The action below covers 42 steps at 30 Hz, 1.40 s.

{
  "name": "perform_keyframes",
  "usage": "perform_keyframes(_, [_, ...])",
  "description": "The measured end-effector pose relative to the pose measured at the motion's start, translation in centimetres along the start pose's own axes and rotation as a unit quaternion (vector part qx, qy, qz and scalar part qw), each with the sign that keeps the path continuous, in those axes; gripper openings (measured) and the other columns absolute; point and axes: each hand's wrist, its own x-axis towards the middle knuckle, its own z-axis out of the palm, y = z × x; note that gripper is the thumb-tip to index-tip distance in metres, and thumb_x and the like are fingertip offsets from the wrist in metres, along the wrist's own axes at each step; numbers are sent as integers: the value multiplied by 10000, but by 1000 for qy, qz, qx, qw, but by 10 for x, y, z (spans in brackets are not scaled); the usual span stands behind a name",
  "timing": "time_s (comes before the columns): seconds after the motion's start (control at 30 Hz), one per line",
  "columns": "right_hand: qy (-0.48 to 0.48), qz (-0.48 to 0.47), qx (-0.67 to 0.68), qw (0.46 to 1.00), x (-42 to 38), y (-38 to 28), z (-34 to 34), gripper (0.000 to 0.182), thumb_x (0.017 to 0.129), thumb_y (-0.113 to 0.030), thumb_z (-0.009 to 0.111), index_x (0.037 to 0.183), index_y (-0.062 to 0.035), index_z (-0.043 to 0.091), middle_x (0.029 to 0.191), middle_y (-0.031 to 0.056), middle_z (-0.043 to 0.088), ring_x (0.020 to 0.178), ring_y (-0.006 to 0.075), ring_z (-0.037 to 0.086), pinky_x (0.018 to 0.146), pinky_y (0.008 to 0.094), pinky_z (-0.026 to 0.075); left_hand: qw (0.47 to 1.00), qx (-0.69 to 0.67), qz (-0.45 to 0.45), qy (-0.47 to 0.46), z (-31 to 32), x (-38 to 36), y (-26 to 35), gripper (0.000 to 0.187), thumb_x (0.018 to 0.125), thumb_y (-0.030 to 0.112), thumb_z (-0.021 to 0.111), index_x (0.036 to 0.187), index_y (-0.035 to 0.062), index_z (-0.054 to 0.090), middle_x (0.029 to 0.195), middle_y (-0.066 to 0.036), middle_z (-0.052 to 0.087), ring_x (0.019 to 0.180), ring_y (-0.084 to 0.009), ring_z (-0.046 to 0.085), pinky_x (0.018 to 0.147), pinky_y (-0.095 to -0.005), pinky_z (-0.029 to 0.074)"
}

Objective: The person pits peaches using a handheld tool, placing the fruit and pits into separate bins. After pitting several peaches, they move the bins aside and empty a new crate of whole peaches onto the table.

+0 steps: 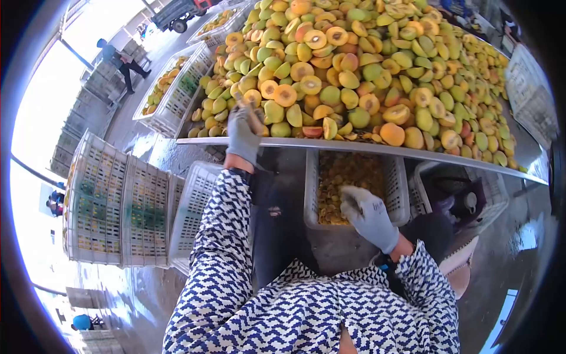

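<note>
My left hand, in a grey glove, is at the front edge of the metal table, beside the heap of halved yellow-green fruit. Its fingers are bent together; what lies between them is too small to make out. Over the right part of a white crate of brown pits and scraps is my right hand, also gloved. Its fingers are curled inward, and anything within them is hidden.
Stacked white crates stand at left, beside another crate. A crate with a dark purple item is at right. Fruit-filled crates flank the table. A person walks at upper left, near a parked vehicle.
</note>
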Motion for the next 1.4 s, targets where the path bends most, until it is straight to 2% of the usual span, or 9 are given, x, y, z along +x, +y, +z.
perform_keyframes(0.13, [96,-36,59,993,6,-25,4,298,814,-151,590,1044,28,532,856,182,601,780,322,609,655,370,474,958,-15,-94,-271,51,-118,-57,338,887,85,524,1215,66,446,1056,-63,574,891,-155,578,739,-279,499])
perform_keyframes(0.33, [120,49,72,989,2,-27,9,280,847,-179,550,1038,23,524,823,189,602,761,355,589,646,381,466,917,82,-176,-349,69,-185,-51,399,878,82,558,1249,5,433,1068,-59,569,911,-112,556,809,-229,457])
perform_keyframes(0.4, [142,0,37,989,5,-32,-2,251,848,-158,538,1030,16,528,757,139,597,649,276,598,565,342,469,900,214,-50,-376,73,-177,-45,429,881,91,568,1270,-15,420,1044,-43,578,896,-91,546,806,-206,447])
perform_keyframes(0.53, [60,173,264,947,15,-32,-30,232,834,-123,540,1018,17,528,741,46,554,551,82,543,473,230,438,740,595,290,-123,42,-72,-30,457,777,246,661,1165,36,543,1116,-202,581,1025,-333,566,864,-368,445])
perform_keyframes(0.87, [-51,211,214,953,59,40,-39,346,892,-305,539,1036,9,516,693,17,531,535,61,496,474,213,416,626,773,101,-9,35,65,-54,547,718,373,648,1170,101,503,1122,-162,575,1046,-323,539,882,-410,399])
perform_keyframes(0.97, [-52,205,239,948,62,36,-37,409,918,-339,490,1130,11,487,725,19,543,546,63,502,494,201,414,606,772,192,-16,39,54,-59,459,683,276,699,1095,131,558,1039,-137,588,1006,-310,544,873,-407,398])
perform_keyframes(1.13, [-56,172,198,963,66,36,-31,363,921,-305,497,1114,3,491,781,35,573,600,67,526,520,205,435,728,562,383,-83,47,18,-30,434,670,30,697,1075,104,560,993,-100,575,956,-265,551,848,-359,445])
perform_keyframes(1.2, [-19,169,192,966,64,38,-28,279,901,-240,514,1014,15,527,748,50,576,584,86,534,533,233,444,948,233,110,-186,48,-11,-30,454,703,15,680,1121,100,526,1001,-76,565,931,-199,570,803,-306,489])
perform_keyframes(1.4, [36,197,182,963,68,39,-18,234,897,-224,513,940,2,553,699,37,573,552,84,517,505,239,421,946,183,-172,-207,23,-91,-80,440,734,25,671,1112,66,448,968,-26,547,858,-109,545,712,-236,483])
